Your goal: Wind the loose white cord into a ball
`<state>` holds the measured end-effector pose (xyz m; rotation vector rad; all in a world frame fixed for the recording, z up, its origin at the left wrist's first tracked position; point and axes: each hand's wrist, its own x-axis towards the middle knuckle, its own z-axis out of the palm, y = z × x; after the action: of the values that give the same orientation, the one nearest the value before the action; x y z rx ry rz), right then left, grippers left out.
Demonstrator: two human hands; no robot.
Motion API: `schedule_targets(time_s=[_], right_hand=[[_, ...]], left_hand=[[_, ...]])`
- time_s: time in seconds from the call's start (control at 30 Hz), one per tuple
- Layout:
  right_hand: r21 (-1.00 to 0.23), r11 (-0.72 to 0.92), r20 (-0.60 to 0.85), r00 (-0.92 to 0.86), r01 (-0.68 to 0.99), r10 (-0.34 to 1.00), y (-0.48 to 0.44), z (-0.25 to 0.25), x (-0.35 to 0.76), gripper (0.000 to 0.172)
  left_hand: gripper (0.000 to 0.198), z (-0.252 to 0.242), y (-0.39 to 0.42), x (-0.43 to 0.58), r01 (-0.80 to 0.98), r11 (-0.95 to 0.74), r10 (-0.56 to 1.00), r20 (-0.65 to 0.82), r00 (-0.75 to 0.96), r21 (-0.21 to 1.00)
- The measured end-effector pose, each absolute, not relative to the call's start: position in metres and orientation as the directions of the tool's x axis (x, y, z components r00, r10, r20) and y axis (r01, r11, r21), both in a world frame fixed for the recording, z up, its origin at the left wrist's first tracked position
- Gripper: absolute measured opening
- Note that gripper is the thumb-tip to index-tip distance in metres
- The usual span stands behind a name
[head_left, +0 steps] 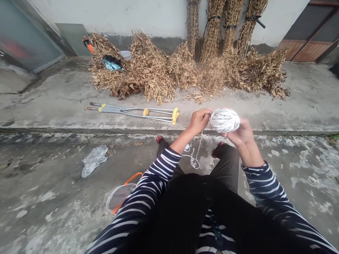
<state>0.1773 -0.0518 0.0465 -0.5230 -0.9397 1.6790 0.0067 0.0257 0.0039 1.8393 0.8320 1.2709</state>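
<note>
A ball of white cord (pixel 225 120) is held up in front of me, its strands wound lengthwise. My right hand (pixel 240 133) grips it from the right side and below, partly blurred. My left hand (pixel 199 121) is at the ball's left end with fingers pinched, on a strand of the cord as it seems. From there a loose length of white cord (pixel 195 161) hangs and lies in loops on the ground between my feet.
Crutches (pixel 132 112) with yellow pads lie on the raised concrete step (pixel 53 106). Dried plant stalks (pixel 153 70) are heaped along the wall, with tied bundles (pixel 213 28) upright behind. A clear plastic bag (pixel 94 160) and an orange-handled bag (pixel 120 197) lie at left.
</note>
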Motion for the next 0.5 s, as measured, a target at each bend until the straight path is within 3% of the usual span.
schedule_targets(time_s=[0.23, 0.5], right_hand=[[-0.903, -0.007, 0.086, -0.197, -0.429, 0.976, -0.047, 0.063, 0.185, 0.054], [-0.956, 0.067, 0.121, -0.175, -0.287, 0.977, -0.041, 0.074, 0.178, 0.052]], left_hand=[[0.022, 0.0, 0.018, 0.007, -0.014, -0.246, 0.904, 0.234, 0.357, 0.969], [0.015, 0.005, 0.022, 0.014, -0.136, -0.057, 0.909, 0.107, 0.402, 0.989]])
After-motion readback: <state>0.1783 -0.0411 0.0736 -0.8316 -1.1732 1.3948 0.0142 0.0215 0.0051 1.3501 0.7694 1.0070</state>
